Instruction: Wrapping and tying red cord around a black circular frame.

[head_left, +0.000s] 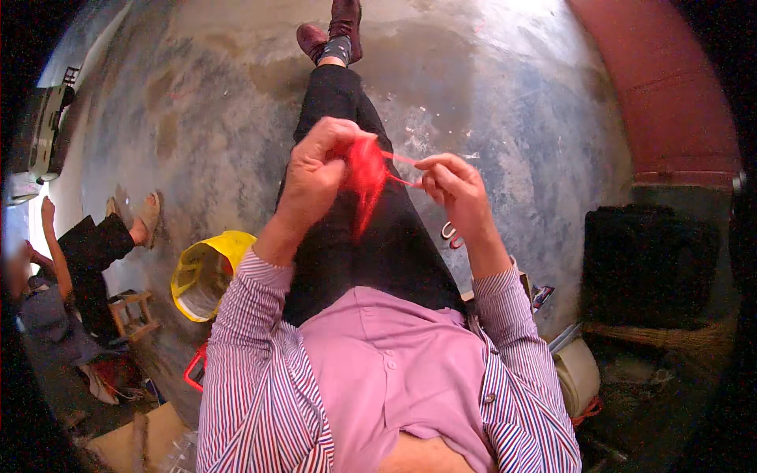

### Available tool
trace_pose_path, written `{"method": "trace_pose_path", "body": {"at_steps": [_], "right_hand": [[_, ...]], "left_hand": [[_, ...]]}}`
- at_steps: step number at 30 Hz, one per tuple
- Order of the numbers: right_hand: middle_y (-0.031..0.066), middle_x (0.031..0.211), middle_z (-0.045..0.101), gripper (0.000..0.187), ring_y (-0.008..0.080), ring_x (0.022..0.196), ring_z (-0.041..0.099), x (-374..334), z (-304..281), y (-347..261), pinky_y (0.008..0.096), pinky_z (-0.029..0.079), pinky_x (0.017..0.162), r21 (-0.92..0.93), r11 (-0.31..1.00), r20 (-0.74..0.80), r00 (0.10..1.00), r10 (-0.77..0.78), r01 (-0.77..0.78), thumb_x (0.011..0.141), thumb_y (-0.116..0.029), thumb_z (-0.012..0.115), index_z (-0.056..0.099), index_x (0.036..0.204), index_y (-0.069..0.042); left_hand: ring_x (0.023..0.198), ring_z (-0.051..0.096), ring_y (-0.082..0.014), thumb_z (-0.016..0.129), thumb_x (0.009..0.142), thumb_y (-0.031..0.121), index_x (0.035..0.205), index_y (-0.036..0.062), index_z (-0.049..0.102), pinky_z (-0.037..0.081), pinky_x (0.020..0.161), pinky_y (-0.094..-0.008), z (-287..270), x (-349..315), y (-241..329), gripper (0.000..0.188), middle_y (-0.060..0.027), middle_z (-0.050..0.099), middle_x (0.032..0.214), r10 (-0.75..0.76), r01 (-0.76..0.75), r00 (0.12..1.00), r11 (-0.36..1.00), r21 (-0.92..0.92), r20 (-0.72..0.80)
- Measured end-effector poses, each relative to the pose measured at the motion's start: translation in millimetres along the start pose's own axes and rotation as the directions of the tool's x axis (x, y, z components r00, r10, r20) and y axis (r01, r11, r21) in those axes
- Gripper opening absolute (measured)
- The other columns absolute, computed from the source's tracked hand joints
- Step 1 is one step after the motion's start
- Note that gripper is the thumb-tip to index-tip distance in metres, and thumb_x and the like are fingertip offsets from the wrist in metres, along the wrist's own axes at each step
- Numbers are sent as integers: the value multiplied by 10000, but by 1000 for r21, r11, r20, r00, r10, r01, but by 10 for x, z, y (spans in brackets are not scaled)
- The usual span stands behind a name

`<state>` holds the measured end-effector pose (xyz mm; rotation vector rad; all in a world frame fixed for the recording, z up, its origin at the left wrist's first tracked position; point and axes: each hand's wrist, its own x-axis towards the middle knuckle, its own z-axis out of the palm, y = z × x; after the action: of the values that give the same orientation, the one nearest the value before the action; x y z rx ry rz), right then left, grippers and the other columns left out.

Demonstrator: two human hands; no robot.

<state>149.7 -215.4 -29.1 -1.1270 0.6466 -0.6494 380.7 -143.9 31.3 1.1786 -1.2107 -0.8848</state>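
Note:
Above my lap, my left hand [315, 169] is closed around a bundle of bright red strands [367, 169], which looks like string or netting and is blurred by motion. Its loose tail hangs toward my thighs. Two thin red cords [400, 180] run from the bundle across to my right hand [455, 185], where thumb and fingers pinch their ends. The cords look stretched between both hands. Below my right hand, on the floor beside my leg, lie a pair of looped handles [452, 235], likely scissors.
A yellow bucket-like container [214, 272] stands at my left, with a red-framed item [195, 369] near it. Another person [71, 276] sits at far left by a small wooden stool [132, 315]. A large black box-shaped object [650, 264] is at right.

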Motion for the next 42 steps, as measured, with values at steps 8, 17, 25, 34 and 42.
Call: {"method": "trace_pose_path", "body": {"at_steps": [8, 17, 25, 34, 42], "right_hand": [[180, 1153, 596, 459, 355, 1063, 575, 538, 281, 232, 394, 463, 935, -796, 604, -7, 997, -83, 45, 704, -140, 745, 631, 1139, -52], [165, 931, 632, 326, 320, 884, 630, 494, 272, 102, 382, 499, 799, -820, 569, -136, 986, -91, -60, 697, -146, 730, 652, 987, -21], [142, 987, 641, 309, 224, 929, 609, 70, 118, -230, 369, 468, 879, 191, 944, -382, 906, -182, 270, 719, -224, 698, 627, 945, -26], [113, 867, 584, 311, 218, 814, 578, -741, 788, -613, 323, 457, 757, 478, 837, 384, 920, 74, -267, 702, -122, 673, 457, 922, -80], [120, 517, 476, 316, 202, 367, 413, -888, 967, -1350, 373, 303, 355, 798, 535, 131, 785, -606, 279, 832, -179, 696, 416, 782, -42]], "left_hand": [[773, 585, -280, 613, 701, 160, 703, 77, 599, 447, 665, -434, 103, 311, -832, 84, -83, 573, 783, 240, -284, 941, 182, 941, 237], [904, 584, -347, 639, 696, 107, 820, 38, 635, 477, 815, -425, 189, 270, -731, 141, -147, 620, 908, -108, 57, 994, 700, 712, 26], [818, 641, -269, 704, 744, 88, 936, 0, 645, 516, 773, -342, 284, -86, -571, 219, -147, 644, 903, -182, 132, 981, 870, 474, 61], [837, 660, -195, 679, 817, 85, 1035, 17, 614, 514, 756, -303, 337, -133, -692, 238, -125, 675, 914, -284, 259, 958, 912, 317, 33], [821, 652, -186, 674, 831, 83, 1044, 11, 568, 513, 744, -316, 437, -91, -786, 249, -116, 668, 910, -244, 201, 966, 915, 351, 85]]}}
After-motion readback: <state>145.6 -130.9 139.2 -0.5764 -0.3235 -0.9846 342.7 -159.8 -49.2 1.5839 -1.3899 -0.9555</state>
